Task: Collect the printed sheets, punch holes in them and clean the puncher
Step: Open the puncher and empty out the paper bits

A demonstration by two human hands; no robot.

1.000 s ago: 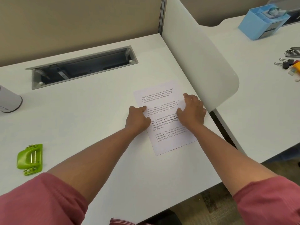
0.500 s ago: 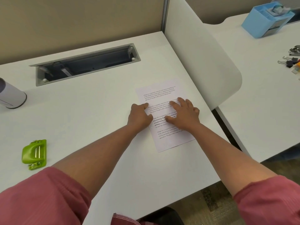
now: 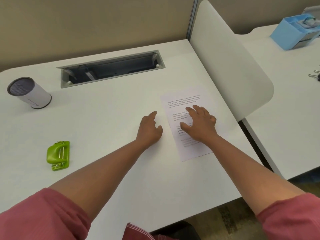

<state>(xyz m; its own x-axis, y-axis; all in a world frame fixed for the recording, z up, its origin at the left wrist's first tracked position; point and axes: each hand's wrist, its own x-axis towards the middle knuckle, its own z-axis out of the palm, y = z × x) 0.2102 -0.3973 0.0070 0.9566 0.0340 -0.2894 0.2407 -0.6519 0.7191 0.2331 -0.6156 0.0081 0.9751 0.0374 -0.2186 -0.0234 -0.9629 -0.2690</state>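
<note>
Sleeves [image 3: 43,217], pink, fill the nearest edge of the view; both bare forearms reach forward over the desk [image 3: 112,170].

Puncher [image 3: 58,155], green, sits on the desk well left of the sheets [image 3: 187,129], with nothing touching it. Judged from this layout, punching has not begun and the step in hand is collecting the sheets.

Left hand [image 3: 149,129] rests on the bare desk just left of the sheets. Its fingers are loosely extended, grasping nothing, and one fingertip points forward. It lies close to the sheets' left edge, apparently ready to take that edge.

Right hand [image 3: 199,124] lies palm down on the middle of the sheets, fingers spread and flat, pressing and not gripping. This hold probably serves to pin or slide the paper, since thin sheets lying flat on a smooth top offer no edge to pinch.

Sheets lie flat near the desk's right edge, turned slightly off square. How many sheets there are cannot be told.

Divider [image 3: 230,66], white and rounded, stands just right of the sheets and limits movement that way.

Cup [image 3: 29,93] stands far left of the sheets. Cable slot [image 3: 110,68] lies beyond them.

Box [image 3: 294,34], blue, and clips [image 3: 315,76] lie on the next desk, past the divider.
</note>
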